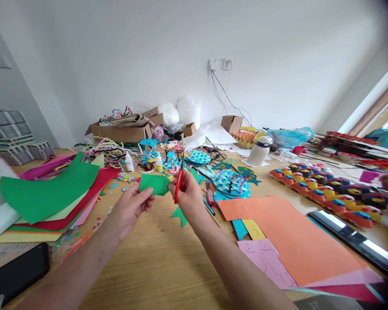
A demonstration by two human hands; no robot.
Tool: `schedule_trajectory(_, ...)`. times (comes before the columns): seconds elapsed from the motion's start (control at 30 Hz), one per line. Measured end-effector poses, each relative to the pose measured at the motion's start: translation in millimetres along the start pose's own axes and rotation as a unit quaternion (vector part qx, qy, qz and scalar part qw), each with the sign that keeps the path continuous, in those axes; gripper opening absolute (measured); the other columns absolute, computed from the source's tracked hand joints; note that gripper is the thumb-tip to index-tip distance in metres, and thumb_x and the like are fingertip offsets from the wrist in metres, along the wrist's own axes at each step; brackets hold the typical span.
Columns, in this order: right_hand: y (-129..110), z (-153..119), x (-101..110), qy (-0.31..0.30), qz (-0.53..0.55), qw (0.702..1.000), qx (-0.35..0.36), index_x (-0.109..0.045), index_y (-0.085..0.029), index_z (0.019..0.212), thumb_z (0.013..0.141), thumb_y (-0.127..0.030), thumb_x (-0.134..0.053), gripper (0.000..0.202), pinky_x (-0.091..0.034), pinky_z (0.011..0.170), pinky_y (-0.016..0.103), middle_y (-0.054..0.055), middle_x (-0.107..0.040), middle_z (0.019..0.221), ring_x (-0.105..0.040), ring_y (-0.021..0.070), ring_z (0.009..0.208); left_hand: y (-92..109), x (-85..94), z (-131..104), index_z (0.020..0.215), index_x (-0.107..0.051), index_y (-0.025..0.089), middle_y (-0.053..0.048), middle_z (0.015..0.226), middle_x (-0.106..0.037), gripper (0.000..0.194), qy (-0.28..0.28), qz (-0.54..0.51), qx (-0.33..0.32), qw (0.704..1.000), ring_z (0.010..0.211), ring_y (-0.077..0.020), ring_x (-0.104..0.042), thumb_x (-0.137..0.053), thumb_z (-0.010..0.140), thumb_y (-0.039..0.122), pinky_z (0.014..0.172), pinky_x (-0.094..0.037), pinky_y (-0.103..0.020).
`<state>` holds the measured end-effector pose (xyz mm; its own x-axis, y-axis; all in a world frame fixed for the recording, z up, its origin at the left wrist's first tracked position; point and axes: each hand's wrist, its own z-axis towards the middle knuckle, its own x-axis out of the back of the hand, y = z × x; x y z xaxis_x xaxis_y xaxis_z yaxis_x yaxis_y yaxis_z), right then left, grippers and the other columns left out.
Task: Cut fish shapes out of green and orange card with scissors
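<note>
Green paper (152,182) pinched between left fingers (145,196); red scissors (178,187) in right fingers (190,183).

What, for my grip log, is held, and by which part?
The left hand holds green paper by its lower edge. The right hand holds scissors by the red handle; whether it also grips the paper is unclear.

A person's left hand (136,206) pinches green paper (151,182) as the right hand (191,193) holds red-handled scissors (178,188). An orange sheet (297,241) lies nearby.

Paper stack (48,196) left, scissors (179,186) middle, egg carton (326,189) right, box (116,134) behind.
</note>
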<state>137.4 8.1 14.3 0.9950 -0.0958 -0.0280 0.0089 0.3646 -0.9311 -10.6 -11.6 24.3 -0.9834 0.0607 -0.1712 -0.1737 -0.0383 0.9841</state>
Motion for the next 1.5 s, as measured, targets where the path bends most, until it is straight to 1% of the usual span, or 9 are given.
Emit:
schedule_trajectory(0.17,4,1,-1,0.005,-0.019,1.0,0.019,-0.043,-0.02,0.075,0.065,-0.019,-0.056,0.016,-0.038,0.055,0.024,-0.005,-0.047,0.064,-0.048,0.0121,0.059,-5,-10.9,-3,0.078,-0.061,0.017,0.0,0.066,-0.066,0.023,0.005,-0.061,-0.007,0.998,0.055,-0.0103,-0.057,-0.073,0.063,0.031,0.048,-0.04,-0.02)
schedule_trajectory(0.4,10,-5,-1,-0.008,-0.032,0.999,0.01,-0.042,-0.02,0.076,0.067,-0.02,-0.057,0.017,-0.038,0.054,0.022,-0.005,-0.047,0.066,-0.044,0.0113,0.058,-19,-18.8,5,0.066,-0.065,0.015,-0.001,0.056,-0.063,0.018,-0.016,-0.035,0.007,0.999,0.048,-0.0104,-0.054,-0.071,0.063,0.031,0.046,-0.039,-0.022)
schedule_trajectory(0.57,6,-15,2,-0.007,-0.029,1.0,-0.003,-0.042,-0.02,0.073,0.076,-0.034,-0.054,0.019,-0.036,0.05,0.021,-0.005,-0.042,0.062,-0.041,0.0101,0.054,-16,-18.9,13,0.061,-0.065,0.014,0.0,0.055,-0.063,0.016,0.036,-0.063,-0.011,0.997,0.049,-0.0112,-0.055,-0.072,0.058,0.028,0.046,-0.041,-0.021)
schedule_trajectory(0.7,5,-29,-1,-0.087,0.016,0.995,-0.055,-0.039,-0.02,0.065,0.081,-0.038,-0.045,0.025,-0.033,0.04,0.019,-0.007,-0.037,0.052,-0.039,0.0084,0.042,-11,-17.9,20,0.059,-0.064,0.015,0.002,0.054,-0.063,0.014,0.094,-0.138,-0.039,0.985,0.051,-0.0106,-0.056,-0.073,0.056,0.025,0.048,-0.043,-0.02)
schedule_trajectory(0.83,9,-39,-10,-0.151,0.014,0.983,-0.099,-0.039,-0.02,0.063,0.08,-0.041,-0.049,0.029,-0.032,0.037,0.018,-0.007,-0.038,0.047,-0.04,0.0077,0.037,-14,-20.5,22,0.057,-0.064,0.016,0.002,0.054,-0.064,0.01,0.138,-0.178,-0.066,0.972,0.054,-0.0107,-0.057,-0.071,0.055,0.023,0.053,-0.046,-0.021)
schedule_trajectory(0.93,13,-42,-13,-0.162,-0.026,0.981,-0.1,-0.04,-0.019,0.059,0.081,-0.04,-0.048,0.031,-0.028,0.038,0.017,-0.006,-0.037,0.047,-0.039,0.0075,0.039,-13,-25.1,21,0.057,-0.063,0.017,0.004,0.056,-0.064,0.009,0.152,-0.183,-0.088,0.967,0.057,-0.0112,-0.057,-0.071,0.054,0.021,0.056,-0.047,-0.023)
schedule_trajectory(1.13,21,-41,-13,-0.168,-0.059,0.979,-0.094,-0.041,-0.02,0.058,0.083,-0.039,-0.047,0.032,-0.027,0.04,0.019,-0.005,-0.039,0.045,-0.038,0.0084,0.041,-9,-35.8,15,0.063,-0.063,0.018,0.004,0.06,-0.064,0.014,0.173,-0.188,-0.066,0.965,0.061,-0.0136,-0.06,-0.072,0.054,0.022,0.066,-0.05,-0.028)
schedule_trajectory(1.37,19,-39,-14,-0.159,-0.024,0.98,-0.113,-0.04,-0.02,0.061,0.083,-0.049,-0.045,0.036,-0.032,0.036,0.018,-0.005,-0.042,0.046,-0.041,0.0084,0.039,-11,-41.1,10,0.066,-0.064,0.015,0.003,0.061,-0.066,0.02,0.176,-0.218,-0.042,0.959,0.06,-0.0142,-0.061,-0.074,0.05,0.02,0.064,-0.051,-0.028)
schedule_trajectory(1.5,15,-40,-14,-0.157,0.003,0.979,-0.127,-0.043,-0.019,0.064,0.081,-0.053,-0.046,0.038,-0.035,0.034,0.017,-0.006,-0.041,0.046,-0.042,0.0079,0.035,-11,-42.4,8,0.065,-0.064,0.016,0.003,0.06,-0.065,0.015,0.176,-0.206,-0.059,0.961,0.059,-0.0136,-0.06,-0.072,0.052,0.02,0.064,-0.051,-0.028)
